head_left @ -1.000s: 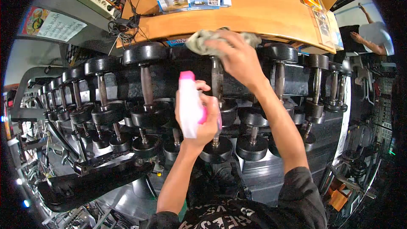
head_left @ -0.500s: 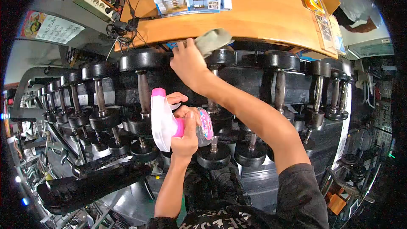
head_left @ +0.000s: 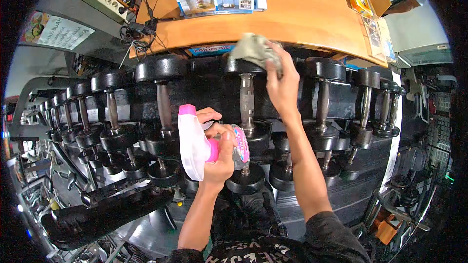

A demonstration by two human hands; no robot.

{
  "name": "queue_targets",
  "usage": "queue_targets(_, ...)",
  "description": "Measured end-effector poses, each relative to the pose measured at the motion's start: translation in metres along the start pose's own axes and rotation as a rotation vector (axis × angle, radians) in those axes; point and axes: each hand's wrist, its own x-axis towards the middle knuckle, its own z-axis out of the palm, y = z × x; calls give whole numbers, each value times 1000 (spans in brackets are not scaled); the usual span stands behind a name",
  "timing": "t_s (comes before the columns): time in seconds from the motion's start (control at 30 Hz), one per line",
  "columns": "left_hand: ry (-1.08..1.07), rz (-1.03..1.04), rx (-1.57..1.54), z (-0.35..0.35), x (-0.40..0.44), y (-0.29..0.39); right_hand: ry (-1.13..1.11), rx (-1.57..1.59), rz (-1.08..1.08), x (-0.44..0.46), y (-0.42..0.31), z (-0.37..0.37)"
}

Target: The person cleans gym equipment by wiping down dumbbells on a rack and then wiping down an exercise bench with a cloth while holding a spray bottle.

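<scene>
Cloth (head_left: 251,51), pale grey-green and bunched, is located at the upper head of a black dumbbell (head_left: 247,97) in the upper row, directly in front of the desk (head_left: 307,12). It overlaps the top of that head; motion blur softens its outline, so the exact extent of contact cannot be told. The right hand (head_left: 283,85) has its grip closed on the right-hand end of the cloth, with the fingers directed toward the desk. The left hand (head_left: 222,153) has its grip wrapped around the neck of a spray bottle (head_left: 191,143). The bottle has a white trigger head, a pink nozzle tip, a pink collar and a clear body with a pink label; in view, the nozzle is directed toward the desk and the body extends to the right, beside the dumbbell's lower head. Further dumbbells (head_left: 162,102) stand on both sides, arranged in two rows. The desk carries a spiral-bound booklet (head_left: 200,2) and, near its right end, a tissue box (head_left: 357,1). A power strip (head_left: 104,1) and tangled cables (head_left: 141,34) are positioned at the left end of the desk.
</scene>
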Motion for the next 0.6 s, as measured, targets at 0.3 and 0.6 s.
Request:
queue_targets(0.3,-58,66,-32,-4,-2,-8,-278,-149,-131,33,-20,12)
queue_targets(0.6,-18,97,121,-2,-2,2,-880,-1115,-429,42,-59,105)
